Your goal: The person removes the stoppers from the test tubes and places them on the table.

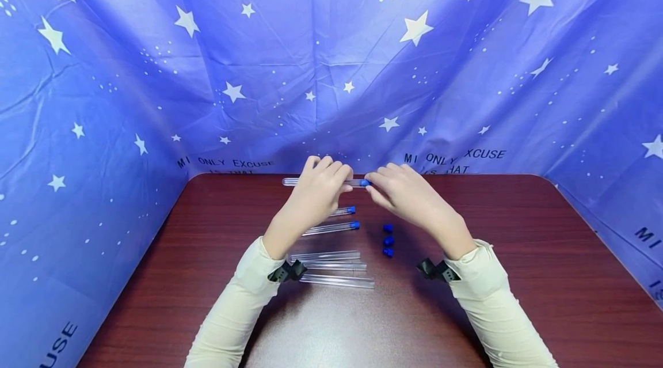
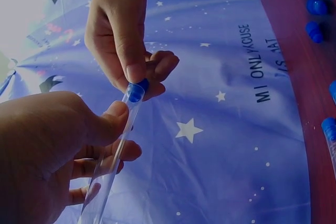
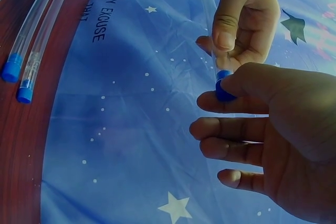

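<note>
My left hand [image 1: 321, 186] holds a clear test tube [image 2: 107, 166] between thumb and fingers, above the far part of the table. At the tube's mouth sits a blue stopper [image 3: 224, 90], which my right hand [image 1: 411, 192] pinches between thumb and index finger. In the left wrist view the stopper's ribbed part shows inside the glassy wall. The right hand's other fingers [image 3: 231, 150] are spread apart from the tube.
Two tubes with blue stoppers [image 1: 331, 228] lie below the left hand. Several uncapped tubes [image 1: 336, 280] lie nearer the front, partly behind the left wrist. Three loose blue stoppers [image 1: 388, 241] stand in a column on the brown table [image 1: 518, 299]. A starry blue cloth [image 1: 311, 68] hangs behind.
</note>
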### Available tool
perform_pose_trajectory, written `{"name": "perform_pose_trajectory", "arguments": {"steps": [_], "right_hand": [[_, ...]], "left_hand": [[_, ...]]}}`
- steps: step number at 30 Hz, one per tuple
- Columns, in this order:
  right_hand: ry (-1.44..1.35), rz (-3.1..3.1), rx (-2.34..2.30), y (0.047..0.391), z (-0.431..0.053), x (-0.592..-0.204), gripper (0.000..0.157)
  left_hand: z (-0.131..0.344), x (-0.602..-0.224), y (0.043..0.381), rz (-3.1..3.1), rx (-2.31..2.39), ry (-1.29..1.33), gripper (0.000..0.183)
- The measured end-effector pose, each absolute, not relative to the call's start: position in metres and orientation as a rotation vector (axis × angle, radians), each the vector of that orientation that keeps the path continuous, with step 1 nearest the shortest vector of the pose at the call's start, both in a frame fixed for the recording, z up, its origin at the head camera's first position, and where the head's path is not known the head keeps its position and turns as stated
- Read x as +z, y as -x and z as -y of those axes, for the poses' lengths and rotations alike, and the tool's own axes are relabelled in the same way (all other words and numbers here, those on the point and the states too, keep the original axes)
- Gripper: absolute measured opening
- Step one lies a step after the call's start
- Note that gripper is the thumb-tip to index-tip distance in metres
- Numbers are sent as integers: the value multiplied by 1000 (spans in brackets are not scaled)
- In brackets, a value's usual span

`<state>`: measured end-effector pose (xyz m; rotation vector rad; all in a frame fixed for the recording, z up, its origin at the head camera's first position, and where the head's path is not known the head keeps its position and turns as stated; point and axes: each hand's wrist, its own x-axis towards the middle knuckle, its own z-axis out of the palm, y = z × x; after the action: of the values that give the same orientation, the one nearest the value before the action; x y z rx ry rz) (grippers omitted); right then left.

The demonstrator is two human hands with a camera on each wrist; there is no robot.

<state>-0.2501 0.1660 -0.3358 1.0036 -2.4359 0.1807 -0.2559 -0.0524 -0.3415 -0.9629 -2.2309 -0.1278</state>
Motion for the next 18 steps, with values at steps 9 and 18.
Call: {"name": "perform_pose_trajectory", "arguments": {"steps": [9, 18], "right_hand": [[-1037, 2329, 160, 250, -164, -339, 17], [-1057, 2272, 157, 249, -161, -339, 15]], "left_hand": [[54, -341, 256, 2217, -129, 945, 10], [55, -340, 256, 2198, -120, 946, 7]]}}
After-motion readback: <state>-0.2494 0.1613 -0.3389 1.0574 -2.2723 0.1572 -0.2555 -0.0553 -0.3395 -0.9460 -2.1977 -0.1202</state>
